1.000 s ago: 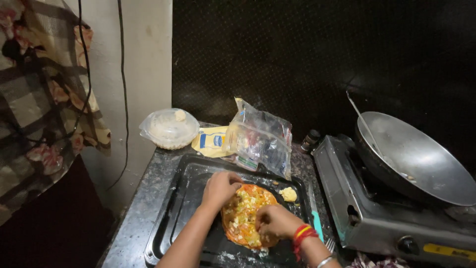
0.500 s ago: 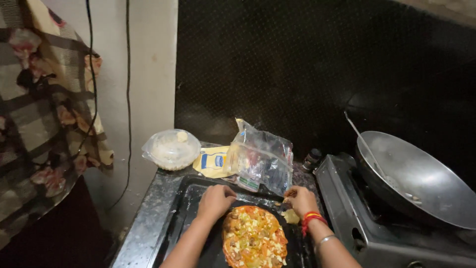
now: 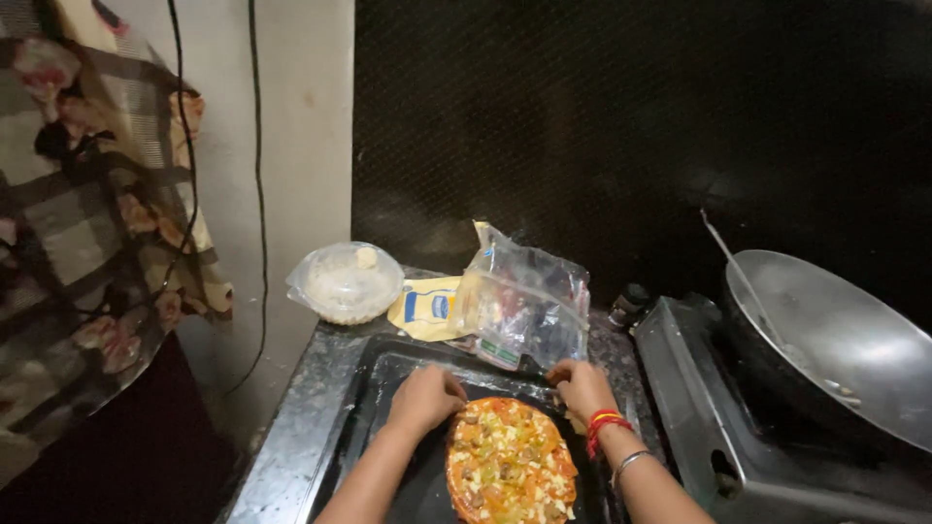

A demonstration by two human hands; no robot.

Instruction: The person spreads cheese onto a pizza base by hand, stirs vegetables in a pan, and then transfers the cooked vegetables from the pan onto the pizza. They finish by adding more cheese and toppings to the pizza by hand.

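Lying nearest on the black baking tray (image 3: 383,383), the topped pizza (image 3: 509,464) has the left hand (image 3: 427,396) curled loosely at its far edge; the right hand (image 3: 581,385) pinches the clear plastic bag (image 3: 529,306) behind it.

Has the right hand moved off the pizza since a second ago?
Yes. The right hand has gone from the pizza up to the black tray's far edge, by the clear plastic bag.
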